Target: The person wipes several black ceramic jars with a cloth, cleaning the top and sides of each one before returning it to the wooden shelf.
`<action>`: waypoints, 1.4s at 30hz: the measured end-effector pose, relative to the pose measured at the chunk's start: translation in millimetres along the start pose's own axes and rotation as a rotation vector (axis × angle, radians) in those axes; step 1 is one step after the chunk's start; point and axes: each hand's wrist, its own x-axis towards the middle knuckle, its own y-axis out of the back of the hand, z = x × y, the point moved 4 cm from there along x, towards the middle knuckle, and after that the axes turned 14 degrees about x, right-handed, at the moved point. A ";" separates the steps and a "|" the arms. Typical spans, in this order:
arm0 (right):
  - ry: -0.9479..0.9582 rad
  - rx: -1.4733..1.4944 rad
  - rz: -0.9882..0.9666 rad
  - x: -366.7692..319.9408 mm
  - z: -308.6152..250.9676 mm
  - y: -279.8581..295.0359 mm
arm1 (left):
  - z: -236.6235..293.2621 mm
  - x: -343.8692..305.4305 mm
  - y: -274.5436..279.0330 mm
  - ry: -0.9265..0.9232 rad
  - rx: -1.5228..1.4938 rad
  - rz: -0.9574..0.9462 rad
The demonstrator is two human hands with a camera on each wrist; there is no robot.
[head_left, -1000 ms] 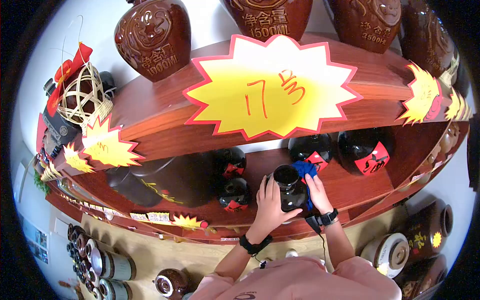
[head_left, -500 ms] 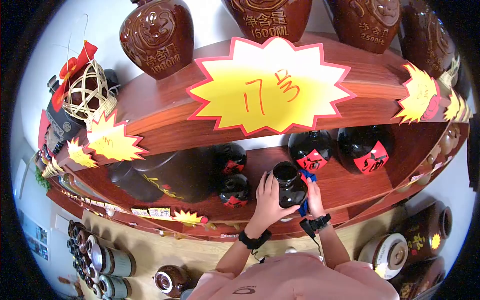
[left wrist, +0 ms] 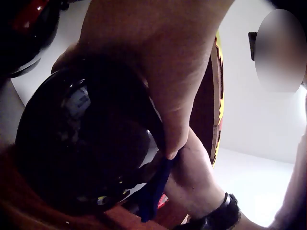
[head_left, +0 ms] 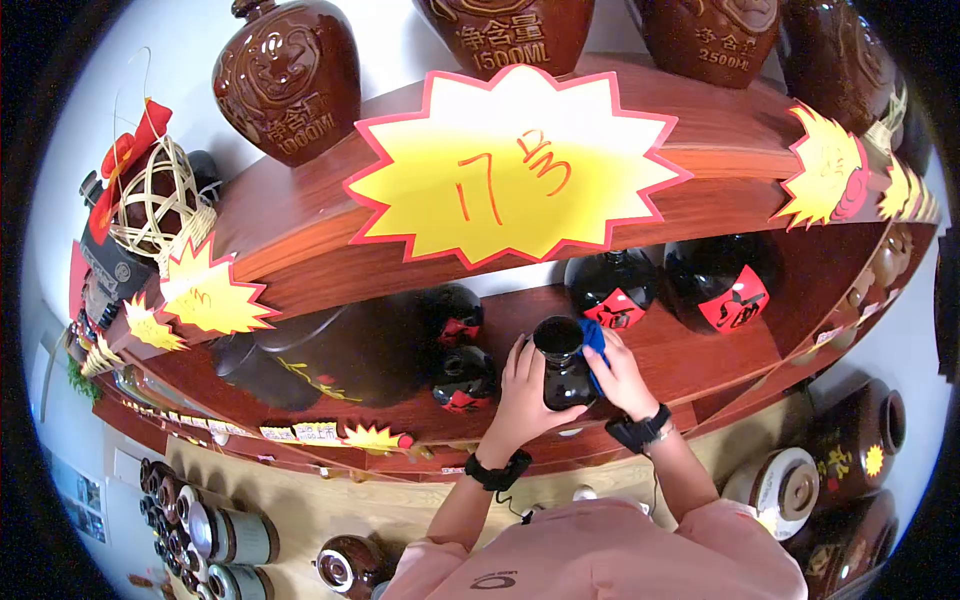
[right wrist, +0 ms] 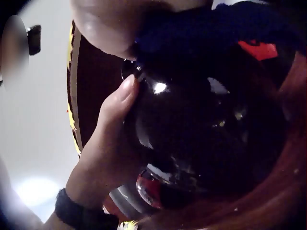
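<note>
A glossy black round jar (head_left: 568,378) with a flared neck is held over the lower shelf in the head view. My left hand (head_left: 522,405) grips its left side, thumb lying across the near side. Against the jar's right side, my right hand (head_left: 622,380) holds a dark blue cloth (head_left: 595,345) pressed to the surface. From the left wrist, the jar's shiny body (left wrist: 86,139) fills much of the view, with the cloth (left wrist: 156,194) hanging by its edge. The right wrist view shows the cloth (right wrist: 201,36) bunched along the jar, partly hidden under the right hand.
Two black jars with red labels (head_left: 715,290) stand behind on the right, smaller ones (head_left: 463,378) on the left beside a big dark jar (head_left: 340,355). A yellow price sign (head_left: 515,170) fronts the upper shelf (head_left: 400,225) above the hands. More jars (head_left: 235,535) stand on the floor.
The cloth and right hand have shifted upward along the jar's right side, after dipping lower half a second ago. The left hand keeps its grip. The head view has drifted slightly.
</note>
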 end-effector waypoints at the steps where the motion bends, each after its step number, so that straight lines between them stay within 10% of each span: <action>1: -0.048 0.113 0.018 0.9 13.6 2.6 | 0.4 0.4 0.9 0.003 -0.002 -0.003; 4: -0.496 0.415 0.111 -7.8 45.6 8.8 | 1.1 -0.8 0.8 0.012 -0.001 -0.018; 8: -0.589 0.812 0.303 -48.0 130.8 -8.0 | 2.0 -0.8 1.1 0.010 0.001 -0.014; 18: -0.479 0.694 0.466 -53.3 111.2 -11.1 | 35.1 -11.1 -5.8 0.295 0.213 -0.042; 28: -0.435 0.634 0.485 -57.4 85.7 -14.3 | 11.6 -14.1 -9.5 0.150 0.123 0.020; 31: -0.106 0.564 0.513 -44.8 50.1 -19.9 | 3.5 -11.7 -7.1 0.075 0.081 0.005; 35: 0.069 0.024 0.127 -17.1 -17.4 -12.3 | 0.3 -8.9 -4.3 0.020 0.049 -0.022; 42: -0.358 0.431 0.167 -4.2 42.2 2.0 | 2.4 -10.7 -2.3 0.026 0.048 0.014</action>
